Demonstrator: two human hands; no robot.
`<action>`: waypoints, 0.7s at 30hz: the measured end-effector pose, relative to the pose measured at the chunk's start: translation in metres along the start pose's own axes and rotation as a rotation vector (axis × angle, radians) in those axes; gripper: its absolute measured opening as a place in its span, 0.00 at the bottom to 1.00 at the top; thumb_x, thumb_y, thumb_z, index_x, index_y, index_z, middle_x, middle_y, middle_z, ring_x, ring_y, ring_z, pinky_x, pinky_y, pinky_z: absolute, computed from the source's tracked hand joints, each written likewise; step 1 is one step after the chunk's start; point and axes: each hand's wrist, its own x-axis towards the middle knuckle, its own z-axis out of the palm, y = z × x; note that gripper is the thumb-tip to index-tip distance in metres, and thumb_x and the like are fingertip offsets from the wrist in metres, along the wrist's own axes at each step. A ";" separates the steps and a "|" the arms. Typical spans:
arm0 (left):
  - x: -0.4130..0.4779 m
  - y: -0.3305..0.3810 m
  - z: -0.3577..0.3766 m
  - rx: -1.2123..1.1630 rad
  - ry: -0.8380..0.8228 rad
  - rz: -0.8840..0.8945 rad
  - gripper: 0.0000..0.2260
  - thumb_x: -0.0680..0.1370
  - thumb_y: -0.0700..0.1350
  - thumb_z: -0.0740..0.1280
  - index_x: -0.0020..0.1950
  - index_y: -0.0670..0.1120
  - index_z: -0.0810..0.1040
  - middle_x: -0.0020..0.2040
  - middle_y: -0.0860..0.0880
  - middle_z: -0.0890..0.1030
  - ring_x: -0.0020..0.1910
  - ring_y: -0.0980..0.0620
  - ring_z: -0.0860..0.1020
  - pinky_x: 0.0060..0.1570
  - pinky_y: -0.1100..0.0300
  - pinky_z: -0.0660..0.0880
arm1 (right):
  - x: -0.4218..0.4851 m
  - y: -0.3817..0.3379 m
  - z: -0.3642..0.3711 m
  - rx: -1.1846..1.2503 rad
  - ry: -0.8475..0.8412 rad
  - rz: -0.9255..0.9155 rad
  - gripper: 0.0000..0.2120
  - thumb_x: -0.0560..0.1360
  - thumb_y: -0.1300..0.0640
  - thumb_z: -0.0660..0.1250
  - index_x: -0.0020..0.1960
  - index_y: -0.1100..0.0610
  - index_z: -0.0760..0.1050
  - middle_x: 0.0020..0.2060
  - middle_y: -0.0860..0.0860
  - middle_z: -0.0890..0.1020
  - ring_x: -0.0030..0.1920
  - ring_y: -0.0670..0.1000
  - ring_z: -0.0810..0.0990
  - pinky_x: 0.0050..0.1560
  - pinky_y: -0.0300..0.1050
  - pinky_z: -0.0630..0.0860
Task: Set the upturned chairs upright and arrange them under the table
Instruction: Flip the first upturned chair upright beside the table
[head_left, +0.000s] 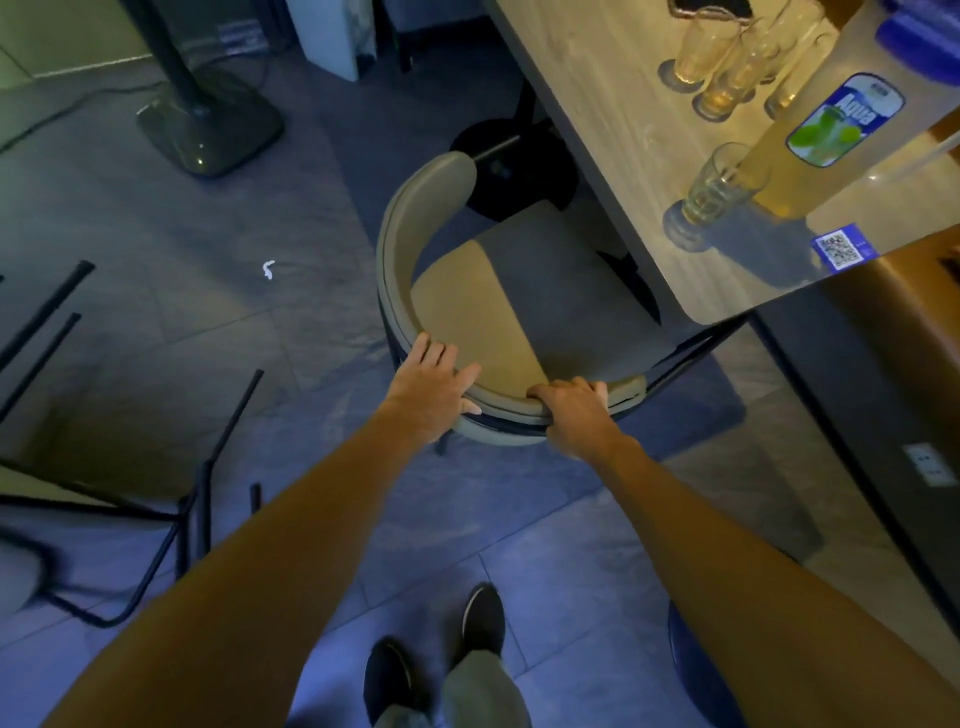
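An upright chair (467, 306) with a beige seat and a curved padded backrest stands in front of me, its seat partly under the wooden table (597, 104). My left hand (431, 384) rests on the top of the backrest, fingers spread over it. My right hand (574, 410) is curled around the backrest rim a little to the right. At the left edge an overturned chair (156, 499) lies on the floor, its thin black legs pointing up and away.
Several drinking glasses (717, 187) and a plastic pitcher (821, 124) stand on the table near its corner. A black round table base (514, 161) sits under the table. A square stand base (213, 124) is at the far left. My feet (441, 660) are on grey tiles.
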 end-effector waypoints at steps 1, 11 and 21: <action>-0.001 0.001 -0.001 0.001 0.005 -0.006 0.30 0.80 0.65 0.53 0.73 0.46 0.66 0.64 0.38 0.73 0.66 0.38 0.69 0.73 0.41 0.54 | 0.000 0.000 0.001 -0.007 -0.002 0.002 0.26 0.72 0.61 0.65 0.68 0.45 0.70 0.61 0.50 0.78 0.60 0.58 0.72 0.58 0.52 0.62; -0.047 0.063 -0.019 -0.260 0.047 -0.358 0.25 0.83 0.60 0.49 0.74 0.46 0.64 0.74 0.41 0.63 0.76 0.39 0.57 0.72 0.43 0.60 | -0.029 -0.034 -0.019 0.048 -0.064 -0.047 0.22 0.70 0.49 0.65 0.62 0.54 0.69 0.60 0.56 0.76 0.62 0.62 0.70 0.62 0.58 0.65; -0.223 0.046 -0.044 -0.276 0.143 -0.608 0.24 0.82 0.61 0.50 0.69 0.47 0.69 0.65 0.41 0.71 0.63 0.40 0.70 0.57 0.46 0.70 | -0.135 -0.138 -0.051 -0.069 0.120 -0.264 0.36 0.72 0.41 0.65 0.75 0.53 0.59 0.71 0.55 0.68 0.71 0.60 0.64 0.68 0.58 0.63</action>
